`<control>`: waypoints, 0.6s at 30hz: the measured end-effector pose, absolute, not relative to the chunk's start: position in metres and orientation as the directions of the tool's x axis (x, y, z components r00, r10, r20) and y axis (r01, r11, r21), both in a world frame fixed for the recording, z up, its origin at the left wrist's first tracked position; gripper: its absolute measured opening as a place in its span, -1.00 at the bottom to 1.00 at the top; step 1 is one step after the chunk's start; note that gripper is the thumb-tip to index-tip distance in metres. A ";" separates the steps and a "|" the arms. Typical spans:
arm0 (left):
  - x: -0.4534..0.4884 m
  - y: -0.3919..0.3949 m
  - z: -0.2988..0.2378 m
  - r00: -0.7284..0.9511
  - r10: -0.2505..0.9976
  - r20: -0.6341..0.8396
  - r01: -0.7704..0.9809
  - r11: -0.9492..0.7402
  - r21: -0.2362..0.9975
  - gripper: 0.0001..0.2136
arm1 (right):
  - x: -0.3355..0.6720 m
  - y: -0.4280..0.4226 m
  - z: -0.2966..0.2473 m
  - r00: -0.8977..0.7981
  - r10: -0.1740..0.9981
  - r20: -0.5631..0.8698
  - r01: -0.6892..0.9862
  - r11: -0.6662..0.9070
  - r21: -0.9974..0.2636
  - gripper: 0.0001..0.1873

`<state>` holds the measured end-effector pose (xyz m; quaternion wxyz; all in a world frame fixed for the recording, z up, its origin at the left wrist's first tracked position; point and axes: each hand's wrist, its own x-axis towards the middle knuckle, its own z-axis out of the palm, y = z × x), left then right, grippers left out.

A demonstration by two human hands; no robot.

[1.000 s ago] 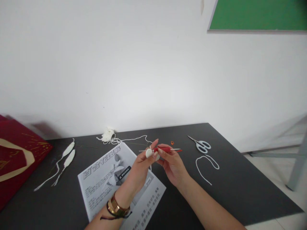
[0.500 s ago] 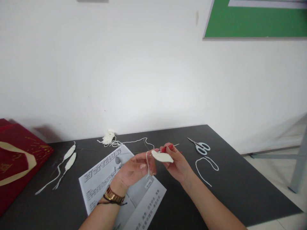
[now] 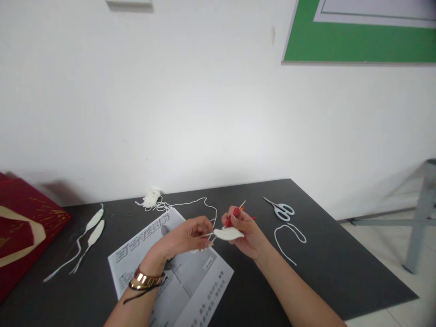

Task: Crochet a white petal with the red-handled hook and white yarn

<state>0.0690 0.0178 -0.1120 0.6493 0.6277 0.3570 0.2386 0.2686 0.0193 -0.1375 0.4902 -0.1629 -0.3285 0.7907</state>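
Paper [image 3: 194, 277] headed “百合花图解”; hands [image 3: 182, 238] [image 3: 248, 236] hold crochetwork [image 3: 228, 234] and yarn [image 3: 206, 235].

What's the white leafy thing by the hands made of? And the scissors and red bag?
White leafy thing: probably soft, matte yarn; a strand runs to its tip.
Scissors: blades likely metal, being thin and grey; pale bluish handles look like smooth plastic.
Red bag: perhaps stiff paper or card, since its side is flat, with gold-coloured markings.

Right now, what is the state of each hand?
Left hand: closed, pinching white yarn.
Right hand: closed, holding the red-handled tool and white crocheted piece.
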 end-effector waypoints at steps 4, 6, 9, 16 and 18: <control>0.064 0.021 -0.110 0.677 0.711 -0.190 0.212 0.059 0.976 -0.77 | 0.270 0.019 -0.136 -0.470 0.881 0.061 -0.690 -0.323 -0.648 -0.76; 0.062 0.023 -0.110 0.671 0.722 -0.170 0.187 0.058 0.981 -0.76 | 0.272 0.020 -0.135 -0.469 0.881 0.065 -0.708 -0.331 -0.624 -0.75; 0.064 0.022 -0.111 0.656 0.741 -0.144 0.109 0.096 0.989 -0.71 | 0.275 0.021 -0.134 -0.446 0.891 0.080 -0.719 -0.304 -0.625 -0.76; 0.080 0.014 -0.115 0.579 0.811 -0.082 -0.239 0.266 0.934 -0.48 | 0.278 0.018 -0.131 -0.491 0.854 0.170 -0.637 -0.219 -0.739 -0.77; 0.082 0.010 -0.112 0.614 0.781 -0.113 -0.319 0.377 0.870 -0.51 | 0.279 0.016 -0.128 -0.506 0.842 0.186 -0.571 -0.166 -0.804 -0.78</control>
